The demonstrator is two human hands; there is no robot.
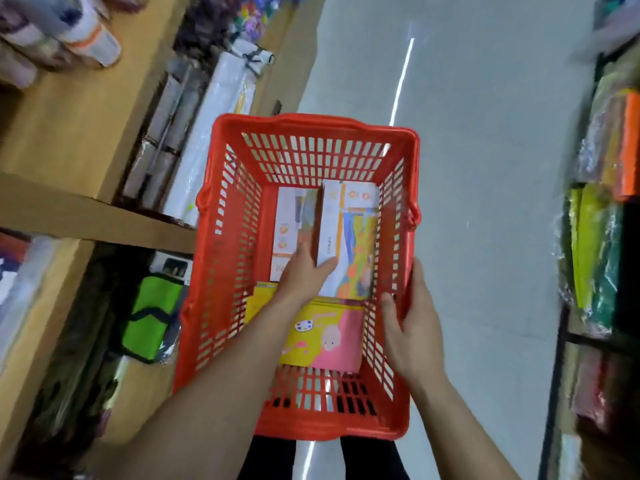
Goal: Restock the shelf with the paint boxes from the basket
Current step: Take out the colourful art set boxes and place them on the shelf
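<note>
Lettering on the boxes is mostly too blurred for us to read — a few pale characters run along the white edge of the right-hand paint box (349, 237), and we cannot make them out. We see that box lying in the far half of the red basket (311, 424), white with orange trim and a bright, colourful picture, and just beside it on the left a second paint box (294, 220) with small orange round marks on its face. Our left hand (304, 275) reaches down into the basket with the fingers spread flat across the near ends of both boxes, the thumb lying on the right-hand one; whether it has actually gripped either we cannot tell. Nearer to us lies a yellow and pink box (329, 337) printed with a painter's palette and a cartoon face, its left part hidden under our forearm. Our right hand (412, 327) clasps the basket's right wall, thumb inside and fingers outside. Wooden shelves (69, 133) stand to the left, holding wrapped rolls (214, 109) and a green bag (149, 317) — all smeared by motion. Coloured packs (602, 237) on the right rack are cut off by the frame edge.
</note>
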